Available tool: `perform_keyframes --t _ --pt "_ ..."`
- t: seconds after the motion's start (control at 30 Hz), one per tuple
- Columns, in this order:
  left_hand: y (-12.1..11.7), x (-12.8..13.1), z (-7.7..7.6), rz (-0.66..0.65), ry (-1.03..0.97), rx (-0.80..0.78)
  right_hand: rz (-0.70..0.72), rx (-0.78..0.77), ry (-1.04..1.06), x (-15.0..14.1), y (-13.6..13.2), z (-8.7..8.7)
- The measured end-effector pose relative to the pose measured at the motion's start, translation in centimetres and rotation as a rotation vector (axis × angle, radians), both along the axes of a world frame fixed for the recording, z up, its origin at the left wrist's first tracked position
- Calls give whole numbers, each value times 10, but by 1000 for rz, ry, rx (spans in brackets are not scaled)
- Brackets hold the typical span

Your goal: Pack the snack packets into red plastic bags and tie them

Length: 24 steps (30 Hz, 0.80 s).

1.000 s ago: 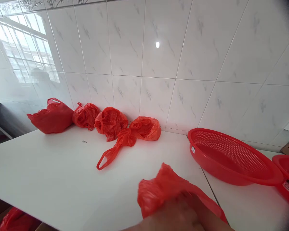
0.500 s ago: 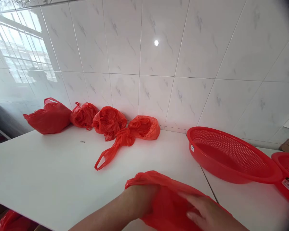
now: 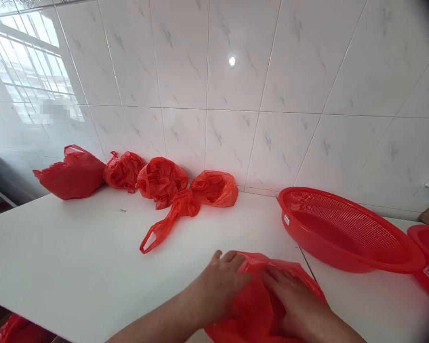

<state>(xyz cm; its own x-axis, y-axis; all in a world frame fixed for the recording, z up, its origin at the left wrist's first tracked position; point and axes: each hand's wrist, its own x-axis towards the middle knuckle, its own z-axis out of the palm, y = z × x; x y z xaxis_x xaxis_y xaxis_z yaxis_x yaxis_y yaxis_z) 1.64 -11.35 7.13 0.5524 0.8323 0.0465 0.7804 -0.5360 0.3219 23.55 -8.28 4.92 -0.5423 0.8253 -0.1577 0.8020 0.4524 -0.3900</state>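
a white marbled tile wall (image 3: 186, 57) fills the back, above a white tabletop (image 3: 93, 257). on its right sits a wide red perforated plastic basket (image 3: 323, 252), touching a second red basket (image 3: 423, 282) cut off by the edge of view. a thin red plastic bag (image 3: 255, 309) lies at the near edge, between and under both hands. the left hand (image 3: 219, 288) is at its left side, fingers parted; the right hand (image 3: 295, 297) reaches over its mouth, fingers extended. i cannot tell whether either pinches the film. by the wall, a bulging red carrier bag (image 3: 73, 178) stands leftmost, then three crumpled red bags (image 3: 162, 181). a twisted red bag (image 3: 171, 219) trails a loop handle before them.
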Motion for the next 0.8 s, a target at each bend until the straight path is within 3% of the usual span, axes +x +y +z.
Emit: perform_keyframes --t 0.17,0.27,0.43,0.57,0.67,0.8 --pt "24 -35 -16 103 182 11 -89 -73 -50 26 11 -15" --pt "31 -43 -12 99 171 133 -89 -53 7 33 13 -16" --pt "25 -28 5 28 -57 258 -37 128 -12 22 -2 1" --pt "14 -10 1 -99 -104 211 2 217 -23 5 -5 11" --pt "13 -11 -11 -36 8 186 -9 154 -49 4 14 2" --pt "23 -29 -26 131 80 48 -92 -6 12 18 47 -26"
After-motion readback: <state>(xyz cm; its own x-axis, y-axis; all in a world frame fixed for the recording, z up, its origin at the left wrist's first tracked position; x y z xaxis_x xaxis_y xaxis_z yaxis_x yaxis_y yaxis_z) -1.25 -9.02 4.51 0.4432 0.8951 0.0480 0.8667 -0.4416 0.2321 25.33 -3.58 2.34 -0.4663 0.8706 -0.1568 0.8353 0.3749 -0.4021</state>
